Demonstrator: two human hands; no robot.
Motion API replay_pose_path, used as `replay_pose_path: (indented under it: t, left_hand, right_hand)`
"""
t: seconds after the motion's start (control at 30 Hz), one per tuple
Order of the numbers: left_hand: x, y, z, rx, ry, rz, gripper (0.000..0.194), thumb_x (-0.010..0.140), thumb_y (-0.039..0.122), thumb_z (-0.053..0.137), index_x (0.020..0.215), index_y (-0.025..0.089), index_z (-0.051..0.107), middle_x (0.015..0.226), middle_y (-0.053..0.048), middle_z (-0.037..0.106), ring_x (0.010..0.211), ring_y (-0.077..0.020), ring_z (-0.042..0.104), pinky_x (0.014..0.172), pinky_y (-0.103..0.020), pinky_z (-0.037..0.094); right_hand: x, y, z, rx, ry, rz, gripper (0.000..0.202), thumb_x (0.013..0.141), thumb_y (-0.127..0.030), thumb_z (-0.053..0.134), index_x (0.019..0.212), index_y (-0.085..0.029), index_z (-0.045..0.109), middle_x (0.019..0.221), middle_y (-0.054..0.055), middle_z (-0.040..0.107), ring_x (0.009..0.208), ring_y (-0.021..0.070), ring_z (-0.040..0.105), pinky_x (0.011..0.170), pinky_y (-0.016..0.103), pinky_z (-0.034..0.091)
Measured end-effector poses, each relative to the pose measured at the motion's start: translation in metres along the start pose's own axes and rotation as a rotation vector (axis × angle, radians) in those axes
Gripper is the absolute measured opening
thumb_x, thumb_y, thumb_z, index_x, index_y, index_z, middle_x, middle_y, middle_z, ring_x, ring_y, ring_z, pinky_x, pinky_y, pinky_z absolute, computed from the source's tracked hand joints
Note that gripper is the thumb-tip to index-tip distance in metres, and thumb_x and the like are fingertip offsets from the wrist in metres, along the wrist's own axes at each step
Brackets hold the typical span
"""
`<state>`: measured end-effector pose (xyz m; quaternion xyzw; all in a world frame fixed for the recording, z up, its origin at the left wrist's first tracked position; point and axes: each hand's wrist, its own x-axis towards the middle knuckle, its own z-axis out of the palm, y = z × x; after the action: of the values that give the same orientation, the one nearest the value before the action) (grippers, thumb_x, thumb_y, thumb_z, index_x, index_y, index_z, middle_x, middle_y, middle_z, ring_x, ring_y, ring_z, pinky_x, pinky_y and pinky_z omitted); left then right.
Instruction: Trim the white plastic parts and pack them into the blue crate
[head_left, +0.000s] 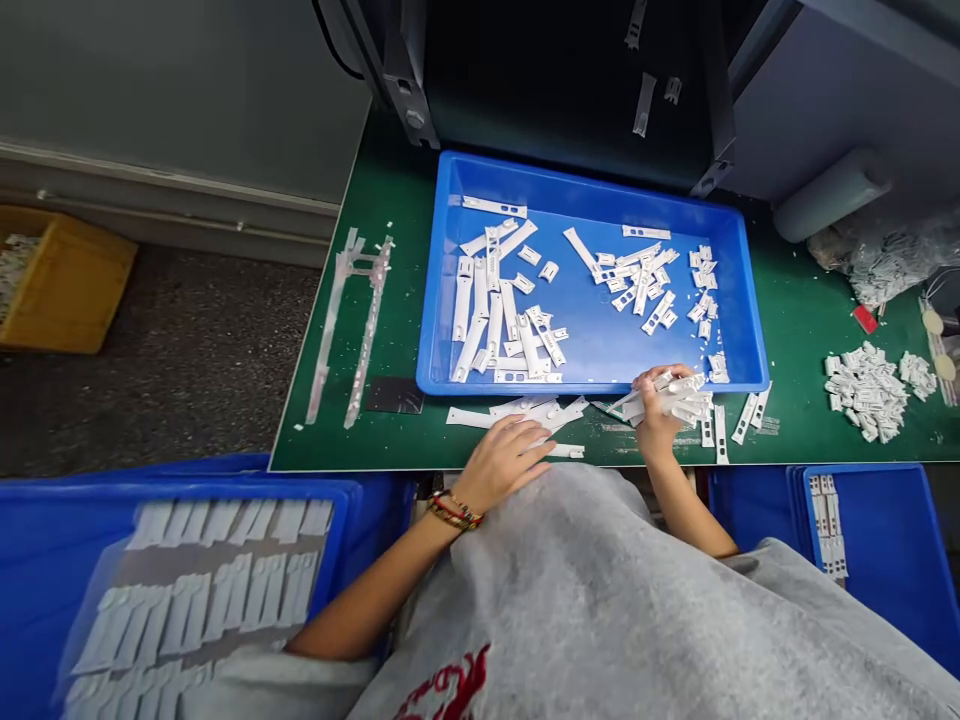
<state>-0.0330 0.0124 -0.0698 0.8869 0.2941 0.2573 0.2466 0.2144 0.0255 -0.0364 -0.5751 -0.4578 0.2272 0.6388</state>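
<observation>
On the green tabletop (787, 310), white strips (466, 416) are lying beside the loosely extended left hand (504, 460); the right hand (657, 422) is gripping an uneven white bundle (682, 400) at the blue tray (433, 270), its loose overlap possibly inviting slips.

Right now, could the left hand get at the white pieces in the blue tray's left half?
Probably yes: the left hand is near, and the open-topped blue tray leaves the white pieces uncovered; only the front rim and loose strips lie between.

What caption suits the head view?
Right hand holding white pieces at the edge of the blue tray, left hand by loose strips on the green table.
</observation>
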Motion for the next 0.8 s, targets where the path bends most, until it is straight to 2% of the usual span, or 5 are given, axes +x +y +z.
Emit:
replay_pose_path:
  t: [0.1,0.23,0.43,0.57,0.8]
  left_hand:
    - [0.005,-0.011,0.031,0.153,-0.124,0.111,0.041,0.090,0.032,0.069,0.130,0.024,0.062,0.143,-0.012,0.060,0.133,-0.0284,0.055,0.113,-0.050,0.041]
    - [0.010,-0.026,0.044,0.162,-0.117,0.102,0.032,0.095,0.026,0.061,0.127,0.023,0.065,0.144,-0.012,0.059,0.137,-0.0266,0.052,0.113,-0.048,0.042]
    - [-0.012,-0.056,0.014,0.076,-0.141,0.142,0.036,0.096,0.020,0.059,0.131,0.027,0.063,0.141,-0.007,0.062,0.137,-0.0221,0.053,0.116,-0.044,0.040]
    - [-0.025,-0.073,-0.006,0.089,-0.146,0.197,0.038,0.097,0.018,0.056,0.133,0.028,0.062,0.139,-0.006,0.064,0.134,-0.0201,0.056,0.115,-0.039,0.041]
    - [-0.035,-0.084,-0.021,0.030,-0.170,0.123,0.042,0.096,0.014,0.052,0.132,0.035,0.064,0.133,-0.002,0.068,0.128,-0.0201,0.061,0.114,-0.041,0.043]
  right_hand:
    - [-0.016,0.005,-0.007,0.000,-0.027,-0.009,0.028,0.089,-0.031,0.065,0.103,-0.028,0.041,0.083,-0.002,0.056,0.073,0.0159,0.063,0.074,0.036,0.057]
    - [-0.046,0.010,-0.014,-0.059,-0.159,-0.045,0.021,0.090,-0.032,0.060,0.103,-0.029,0.044,0.081,-0.001,0.061,0.074,0.0194,0.067,0.074,0.041,0.060]
    - [-0.078,0.041,-0.021,-0.212,-0.336,-0.017,0.021,0.082,-0.030,0.066,0.094,-0.026,0.050,0.081,0.000,0.064,0.075,0.0199,0.068,0.073,0.039,0.058]
    - [-0.076,0.051,-0.015,-0.211,-0.359,-0.036,0.022,0.079,-0.028,0.070,0.092,-0.025,0.053,0.078,-0.001,0.061,0.072,0.0192,0.065,0.068,0.036,0.057]
    - [-0.070,0.054,-0.005,-0.151,-0.486,-0.128,0.019,0.083,-0.026,0.070,0.092,-0.027,0.055,0.084,0.002,0.062,0.079,0.0199,0.065,0.072,0.036,0.056]
